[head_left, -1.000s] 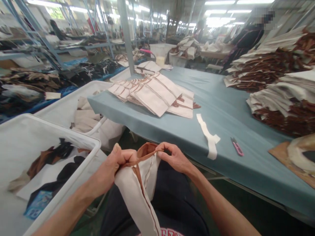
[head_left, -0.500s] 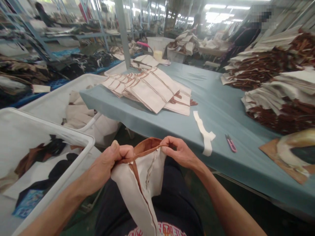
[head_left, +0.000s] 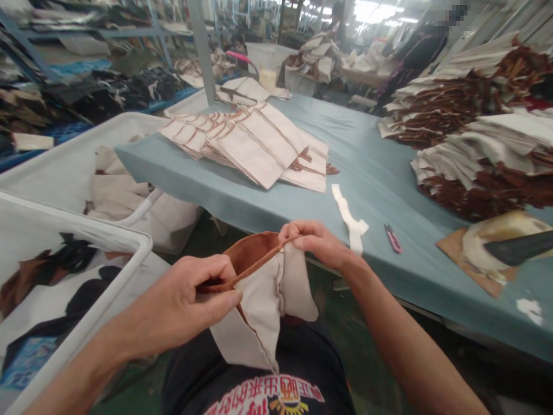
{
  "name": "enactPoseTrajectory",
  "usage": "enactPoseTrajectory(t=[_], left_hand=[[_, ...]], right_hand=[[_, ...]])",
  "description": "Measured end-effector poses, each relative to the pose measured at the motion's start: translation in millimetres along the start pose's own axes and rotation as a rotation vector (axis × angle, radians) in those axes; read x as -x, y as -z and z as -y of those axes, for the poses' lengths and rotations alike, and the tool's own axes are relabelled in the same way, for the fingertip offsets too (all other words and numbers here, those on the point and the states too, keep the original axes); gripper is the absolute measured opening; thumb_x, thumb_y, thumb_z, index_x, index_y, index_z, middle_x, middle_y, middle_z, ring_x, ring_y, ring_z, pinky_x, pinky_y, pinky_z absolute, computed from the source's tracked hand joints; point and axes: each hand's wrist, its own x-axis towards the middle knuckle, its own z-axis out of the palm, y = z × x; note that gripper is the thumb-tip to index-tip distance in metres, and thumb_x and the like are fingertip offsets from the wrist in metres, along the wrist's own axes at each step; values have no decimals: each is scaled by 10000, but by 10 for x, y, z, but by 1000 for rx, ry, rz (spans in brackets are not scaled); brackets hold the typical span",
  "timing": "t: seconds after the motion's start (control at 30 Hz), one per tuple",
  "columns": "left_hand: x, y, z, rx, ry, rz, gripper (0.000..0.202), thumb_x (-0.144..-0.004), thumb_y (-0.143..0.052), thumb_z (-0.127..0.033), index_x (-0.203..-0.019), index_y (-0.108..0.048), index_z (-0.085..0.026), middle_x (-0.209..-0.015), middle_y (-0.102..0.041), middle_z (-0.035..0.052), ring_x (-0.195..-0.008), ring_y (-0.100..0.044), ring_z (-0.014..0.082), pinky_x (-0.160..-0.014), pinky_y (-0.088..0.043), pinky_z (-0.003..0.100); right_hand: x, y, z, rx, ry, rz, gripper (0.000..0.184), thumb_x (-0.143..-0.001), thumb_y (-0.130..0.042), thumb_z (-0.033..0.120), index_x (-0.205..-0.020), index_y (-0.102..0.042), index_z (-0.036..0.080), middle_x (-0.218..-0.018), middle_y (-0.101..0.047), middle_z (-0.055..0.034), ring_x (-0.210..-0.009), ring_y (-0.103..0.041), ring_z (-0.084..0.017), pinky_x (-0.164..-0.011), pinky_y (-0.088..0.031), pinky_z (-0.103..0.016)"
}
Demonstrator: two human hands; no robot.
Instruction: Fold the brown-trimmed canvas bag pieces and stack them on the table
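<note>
Between my hands hangs a cream fabric piece (head_left: 259, 291) with a brown inner side and rough seams on its outer face. My left hand (head_left: 190, 300) pinches its brown top edge at the left, thumb in front and fingers behind. At the right, my right hand (head_left: 309, 239) is closed on the same edge beside a seam. The top gapes between the hands, showing the brown inside. Its lower part hangs above my lap. On the table close to my right hand lie a crumpled white strip (head_left: 349, 216) and pink-handled thread snips (head_left: 393, 238).
Flat cream panels with brown edging (head_left: 259, 147) lie overlapped on the blue-covered table (head_left: 358, 167). Tall cream and brown stacks (head_left: 479, 155) stand at right, near a tape roll (head_left: 488, 245). White bins (head_left: 147, 236) with fabric scraps stand at left. A person (head_left: 415, 63) is in the background.
The top edge has been spread wider, so more brown inside shows. My left thumb has come down over the front. The fabric's lower end has lifted, and the view has shifted slightly.
</note>
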Motion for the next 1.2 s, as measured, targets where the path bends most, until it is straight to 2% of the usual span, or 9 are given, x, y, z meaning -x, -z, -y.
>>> enactPoseTrajectory(t=[0.13,0.27,0.37,0.43,0.57,0.7,0.87,1.0,1.2], left_hand=[[-25,-131,54,68,-40,-15,354,-952,-642,-407,-657,-574,-223,-613,-507,-52,-543,-456,123,-485,-355,212],[22,-235,97,112,-36,-92,403,-990,-658,-468,-673,-585,-230,-642,-539,-38,-571,-517,144,-500,-416,212],[60,-254,120,109,-13,-114,406,-1009,-658,-480,-692,-611,-231,-661,-566,-28,-592,-541,155,-518,-435,220],[68,-258,142,99,-1,-131,403,-1017,-652,-479,-701,-626,-230,-660,-564,-29,-591,-527,153,-521,-421,225],[76,-318,219,73,43,-196,421,-1007,-648,-475,-674,-556,-234,-676,-550,-31,-618,-518,151,-554,-422,231],[98,-483,271,46,110,-256,389,-983,-635,-452,-675,-522,-243,-639,-495,-50,-573,-473,144,-529,-390,242],[152,-663,238,-7,58,-299,348,-952,-604,-354,-642,-492,-243,-599,-504,-59,-547,-473,132,-540,-397,237],[231,-685,243,-62,91,-301,323,-975,-613,-360,-678,-604,-235,-596,-579,-59,-525,-531,128,-523,-412,229],[347,-732,362,-209,-1,-253,232,-1036,-639,-319,-825,-688,-236,-701,-714,-48,-591,-668,142,-608,-506,229]], right_hand=[[-233,0,21,-38,-11,23,241,-797,-697,416,-734,-542,243,-1056,-761,-48,-921,-669,-199,-883,-535,-350],[-356,-130,-66,9,-36,32,172,-832,-711,274,-739,-574,230,-1139,-780,-63,-1128,-700,-227,-1017,-532,-372],[-266,-241,-47,74,-36,-68,104,-869,-749,254,-917,-661,225,-1354,-736,-76,-1285,-652,-237,-1055,-517,-373],[-119,-310,21,109,-27,-156,213,-916,-765,329,-1089,-686,233,-1400,-711,-76,-1255,-653,-226,-1014,-528,-357],[261,-495,127,118,-49,-144,258,-972,-728,448,-1076,-702,214,-1055,-739,-31,-949,-667,-188,-833,-520,-321],[524,-767,68,122,-100,-90,254,-902,-820,420,-991,-694,219,-948,-729,1,-829,-627,-164,-782,-502,-311],[633,-1044,-34,121,-138,-139,254,-968,-777,439,-913,-664,218,-853,-686,16,-750,-582,-146,-720,-462,-295],[683,-1136,-96,158,-56,-181,196,-974,-750,368,-890,-654,220,-828,-656,25,-743,-560,-139,-733,-440,-292],[688,-1195,-242,71,-237,-97,139,-914,-724,238,-839,-608,228,-752,-637,47,-693,-552,-133,-663,-403,-268]])
